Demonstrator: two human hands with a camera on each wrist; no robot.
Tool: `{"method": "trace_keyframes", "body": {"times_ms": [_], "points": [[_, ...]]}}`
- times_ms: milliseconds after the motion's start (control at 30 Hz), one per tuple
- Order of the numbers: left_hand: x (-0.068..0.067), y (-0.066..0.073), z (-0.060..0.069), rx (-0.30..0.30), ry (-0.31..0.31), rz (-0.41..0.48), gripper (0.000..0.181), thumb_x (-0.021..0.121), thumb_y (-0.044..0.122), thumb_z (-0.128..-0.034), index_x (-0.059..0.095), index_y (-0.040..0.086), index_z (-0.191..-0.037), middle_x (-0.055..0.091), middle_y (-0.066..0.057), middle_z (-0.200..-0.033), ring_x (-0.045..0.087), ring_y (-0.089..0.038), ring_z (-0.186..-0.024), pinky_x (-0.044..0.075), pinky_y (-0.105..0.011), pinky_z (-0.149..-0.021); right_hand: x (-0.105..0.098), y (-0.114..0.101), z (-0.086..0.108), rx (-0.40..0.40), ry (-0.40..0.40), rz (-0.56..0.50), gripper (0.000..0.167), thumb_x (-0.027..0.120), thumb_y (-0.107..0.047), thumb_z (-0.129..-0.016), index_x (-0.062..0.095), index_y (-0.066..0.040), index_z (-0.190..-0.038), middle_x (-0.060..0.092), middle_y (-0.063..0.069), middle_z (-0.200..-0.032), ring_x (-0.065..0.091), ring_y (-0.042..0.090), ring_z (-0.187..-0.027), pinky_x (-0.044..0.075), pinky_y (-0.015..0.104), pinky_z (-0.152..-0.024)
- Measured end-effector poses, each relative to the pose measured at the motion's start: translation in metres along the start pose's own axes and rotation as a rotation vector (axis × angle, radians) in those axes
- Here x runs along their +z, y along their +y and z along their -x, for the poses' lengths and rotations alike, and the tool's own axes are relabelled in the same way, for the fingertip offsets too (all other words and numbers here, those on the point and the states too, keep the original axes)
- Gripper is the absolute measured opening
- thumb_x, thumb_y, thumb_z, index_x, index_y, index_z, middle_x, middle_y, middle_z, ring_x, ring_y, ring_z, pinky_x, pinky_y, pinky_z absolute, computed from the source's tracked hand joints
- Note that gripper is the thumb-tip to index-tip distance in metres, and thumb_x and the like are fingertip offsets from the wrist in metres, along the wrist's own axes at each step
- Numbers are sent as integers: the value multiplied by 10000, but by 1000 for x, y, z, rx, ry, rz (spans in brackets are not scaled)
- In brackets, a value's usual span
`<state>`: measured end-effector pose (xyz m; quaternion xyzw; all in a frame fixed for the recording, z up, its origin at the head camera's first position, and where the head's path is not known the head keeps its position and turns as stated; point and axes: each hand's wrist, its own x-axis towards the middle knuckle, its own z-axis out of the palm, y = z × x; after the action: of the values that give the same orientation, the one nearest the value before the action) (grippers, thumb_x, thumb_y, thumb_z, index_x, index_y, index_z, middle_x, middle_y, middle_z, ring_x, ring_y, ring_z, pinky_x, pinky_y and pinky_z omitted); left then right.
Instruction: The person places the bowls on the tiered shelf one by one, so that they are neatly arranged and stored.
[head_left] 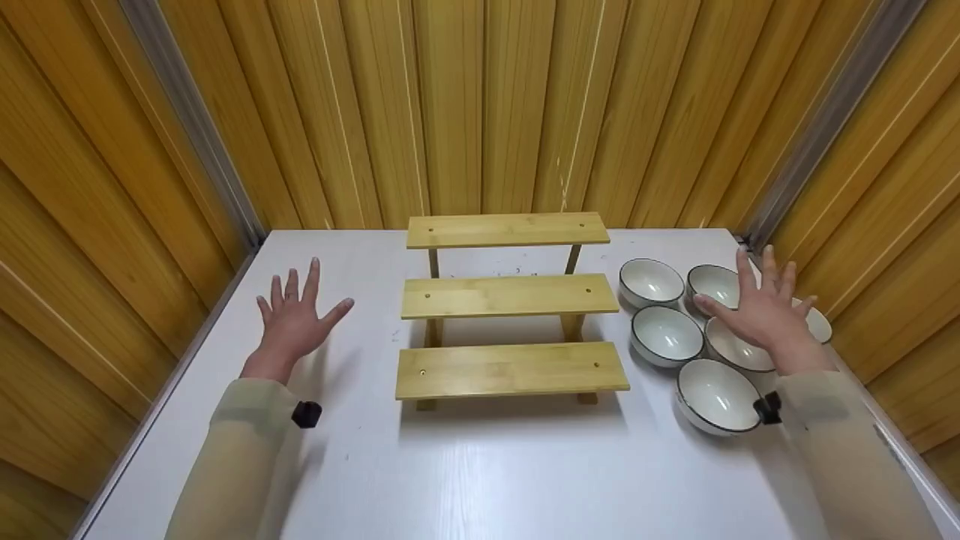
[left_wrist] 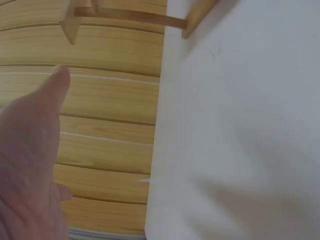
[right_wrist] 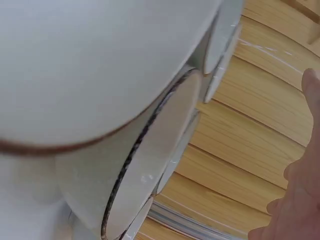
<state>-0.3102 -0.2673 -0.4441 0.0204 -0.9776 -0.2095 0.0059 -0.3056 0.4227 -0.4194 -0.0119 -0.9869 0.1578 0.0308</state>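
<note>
My left hand (head_left: 295, 326) is held above the left part of the table, fingers spread and straight, touching nothing. Over the bowls at the right hovers my right hand (head_left: 769, 322), its fingers also spread, holding nothing. Beneath and beside it stand several white bowls with dark rims, among them a front bowl (head_left: 718, 396), a middle bowl (head_left: 667, 335) and a back bowl (head_left: 651, 282); the hand partly hides some. A three-step wooden rack (head_left: 510, 370) stands mid-table between both hands. In the right wrist view a bowl (right_wrist: 165, 145) appears close up.
The white table (head_left: 480, 480) carries the rack and bowls. A wood-patterned wall (head_left: 480, 105) rises behind it, with similar panels at left and right. Metal corner posts (head_left: 196, 112) join the panels. Each forearm wears a small black device (head_left: 306, 414) near the wrist.
</note>
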Motion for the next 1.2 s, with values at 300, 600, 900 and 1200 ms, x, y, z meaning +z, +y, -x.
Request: {"method": "trace_keyframes", "body": {"times_ms": [300,600,900,1200], "points": [[20,16,20,-115,-63,496,1026,410,748,-972,-132,202,-1650,168,-248,-1699,210,-478,-1554,285,-630,-1220,-11,14,46,51,277,-452,807,463,-463,-1055,89,-77,-1657,113,308,-1685,176,621,-1490,197,766,-1165],[54,35,47,-227,-98,1074,811,537,492,-1045,125,175,-1667,423,-220,-1585,564,-401,-1366,633,-411,-842,6,30,102,315,379,-797,632,493,-407,-1066,333,-128,-1609,548,-133,-1317,538,-178,-960,518,69,-693],[94,46,70,-246,-178,1240,625,587,379,-1048,367,141,-1583,551,-216,-1481,727,-243,-1107,635,-398,-831,32,52,129,381,112,-961,348,490,-510,-1047,489,-222,-1243,560,-343,-918,684,-88,-803,622,246,-696],[107,47,80,-155,-257,1458,577,623,217,-1035,419,106,-1563,570,-174,-1463,721,-208,-1107,618,-380,-867,50,64,130,359,-162,-951,669,454,-499,-1069,308,15,-1472,598,-320,-915,713,8,-849,626,298,-784]]}}
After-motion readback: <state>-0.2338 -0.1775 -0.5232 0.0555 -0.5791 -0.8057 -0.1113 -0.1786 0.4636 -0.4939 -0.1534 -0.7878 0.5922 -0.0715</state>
